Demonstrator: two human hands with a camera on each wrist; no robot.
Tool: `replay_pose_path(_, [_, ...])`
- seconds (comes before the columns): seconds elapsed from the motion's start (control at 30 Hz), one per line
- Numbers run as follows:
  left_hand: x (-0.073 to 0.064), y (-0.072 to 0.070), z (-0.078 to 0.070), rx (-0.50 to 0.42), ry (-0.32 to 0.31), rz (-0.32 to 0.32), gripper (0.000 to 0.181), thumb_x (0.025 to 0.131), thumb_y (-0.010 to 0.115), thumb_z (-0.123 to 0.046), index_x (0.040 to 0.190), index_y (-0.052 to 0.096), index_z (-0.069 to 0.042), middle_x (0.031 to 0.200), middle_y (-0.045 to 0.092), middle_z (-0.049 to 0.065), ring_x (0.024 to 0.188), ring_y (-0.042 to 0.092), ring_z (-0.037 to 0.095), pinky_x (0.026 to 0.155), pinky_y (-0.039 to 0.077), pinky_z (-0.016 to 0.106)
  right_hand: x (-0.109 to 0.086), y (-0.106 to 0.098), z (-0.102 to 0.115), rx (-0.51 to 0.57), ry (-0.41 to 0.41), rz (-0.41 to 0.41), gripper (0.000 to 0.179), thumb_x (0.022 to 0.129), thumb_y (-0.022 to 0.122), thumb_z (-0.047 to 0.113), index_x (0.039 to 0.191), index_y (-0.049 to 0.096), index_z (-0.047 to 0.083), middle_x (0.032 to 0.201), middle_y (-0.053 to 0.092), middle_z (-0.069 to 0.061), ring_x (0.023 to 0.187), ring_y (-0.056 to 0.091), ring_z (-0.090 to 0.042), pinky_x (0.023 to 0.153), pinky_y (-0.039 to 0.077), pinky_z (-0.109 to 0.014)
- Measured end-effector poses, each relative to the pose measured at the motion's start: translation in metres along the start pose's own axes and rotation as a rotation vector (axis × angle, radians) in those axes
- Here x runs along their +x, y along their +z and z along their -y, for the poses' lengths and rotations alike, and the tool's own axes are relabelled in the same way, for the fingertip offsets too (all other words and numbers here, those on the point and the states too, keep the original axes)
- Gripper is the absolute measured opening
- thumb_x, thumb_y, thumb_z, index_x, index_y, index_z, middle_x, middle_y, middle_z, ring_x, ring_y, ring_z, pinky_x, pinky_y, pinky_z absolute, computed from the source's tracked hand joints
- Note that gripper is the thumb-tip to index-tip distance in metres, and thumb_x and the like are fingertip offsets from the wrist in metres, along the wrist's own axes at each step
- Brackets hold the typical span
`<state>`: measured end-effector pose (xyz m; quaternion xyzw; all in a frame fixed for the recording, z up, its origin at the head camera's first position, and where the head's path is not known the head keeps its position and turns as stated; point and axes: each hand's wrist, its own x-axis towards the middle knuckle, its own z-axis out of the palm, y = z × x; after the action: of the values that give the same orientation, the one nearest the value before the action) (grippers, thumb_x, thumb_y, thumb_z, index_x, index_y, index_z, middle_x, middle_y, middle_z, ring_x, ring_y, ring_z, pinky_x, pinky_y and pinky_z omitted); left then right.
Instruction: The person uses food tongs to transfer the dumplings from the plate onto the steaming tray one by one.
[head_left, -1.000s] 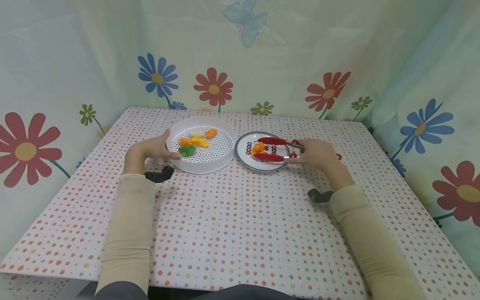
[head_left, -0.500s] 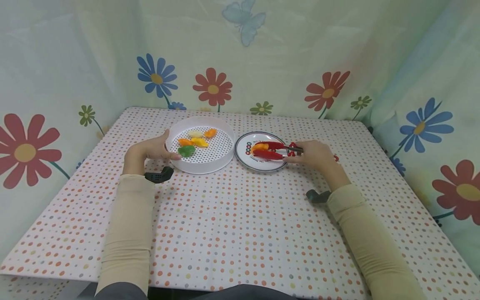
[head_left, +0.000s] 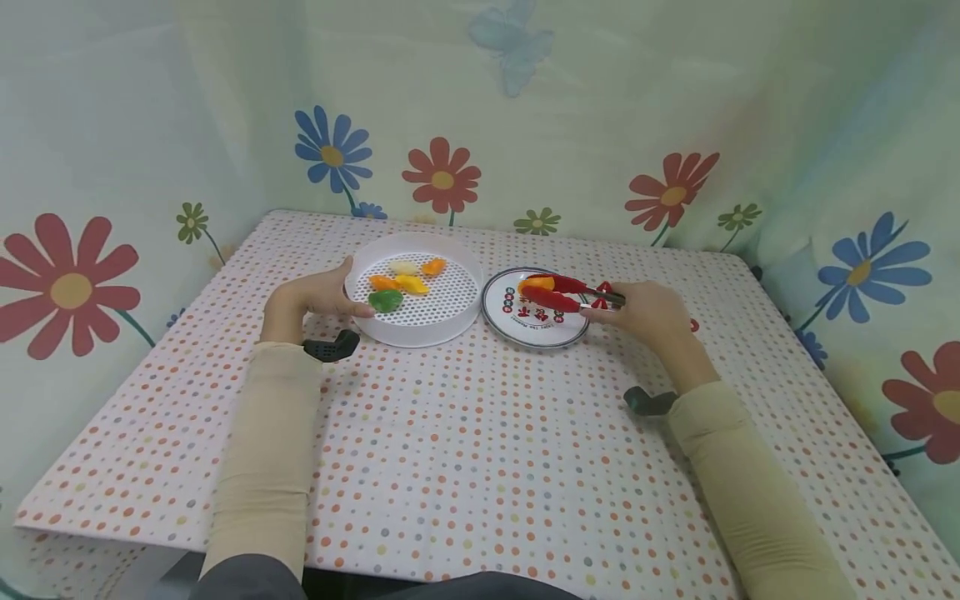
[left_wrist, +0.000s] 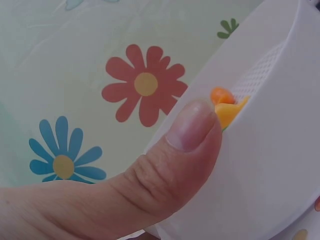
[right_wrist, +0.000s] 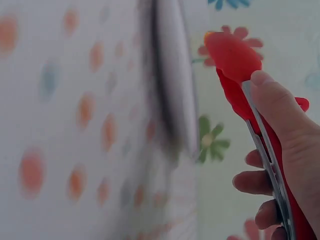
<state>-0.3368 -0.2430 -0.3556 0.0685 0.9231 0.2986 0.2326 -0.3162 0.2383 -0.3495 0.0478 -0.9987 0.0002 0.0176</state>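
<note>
My left hand (head_left: 318,293) grips the left side of a round white sieve tray (head_left: 420,336), thumb along its wall in the left wrist view. Inside lie a green bell-pepper-shaped piece (head_left: 386,301), a yellow piece (head_left: 412,285), two orange pieces (head_left: 433,267) and a pale one (head_left: 403,267). My right hand (head_left: 651,312) holds red-tipped metal tongs (head_left: 555,301), fingers wrapped round their arms. Between the tong tips is an orange piece (head_left: 536,283), over the white plate (head_left: 543,335) with a dark rim. The right wrist view shows the tongs (right_wrist: 235,55) above the plate's edge (right_wrist: 175,80).
The plate stands close against the tray's right side. Both are on a table (head_left: 480,450) with a dotted cloth. A flowered curtain (head_left: 585,100) hangs behind and at both sides, near the table's back edge.
The tong tips have drawn together on the orange piece, and it has risen off the plate with the tongs. The left hand keeps its grip on the tray. The head view has shifted slightly.
</note>
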Motion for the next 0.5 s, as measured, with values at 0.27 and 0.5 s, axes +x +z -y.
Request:
replay_pose_path(0.27, [0.004, -0.002, -0.007, -0.011, -0.003, -0.004, 0.124, 0.079, 0.074, -0.046, 0.148, -0.023, -0.01, 0.159, -0.009, 0.019, 0.147, 0.001, 0.039, 0.115, 0.006, 0.062, 0.008, -0.035, 0.084, -0.033, -0.138, 0.012, 0.089, 0.074, 0.049, 0.08, 0.139, 0.05, 0.018, 0.107, 0.068, -0.011, 0.087, 0.057, -0.027, 0.06, 0.047, -0.033])
replay_pose_path(0.5, [0.0, 0.002, -0.006, -0.022, -0.078, 0.014, 0.126, 0.078, 0.073, -0.049, 0.147, -0.026, -0.015, 0.159, -0.011, 0.019, 0.147, -0.002, 0.039, 0.114, 0.007, 0.062, 0.04, -0.024, 0.151, -0.106, -0.295, 0.064, 0.08, 0.072, 0.054, 0.08, 0.126, 0.063, 0.021, 0.101, 0.071, -0.001, 0.084, 0.059, -0.019, 0.064, 0.049, -0.03])
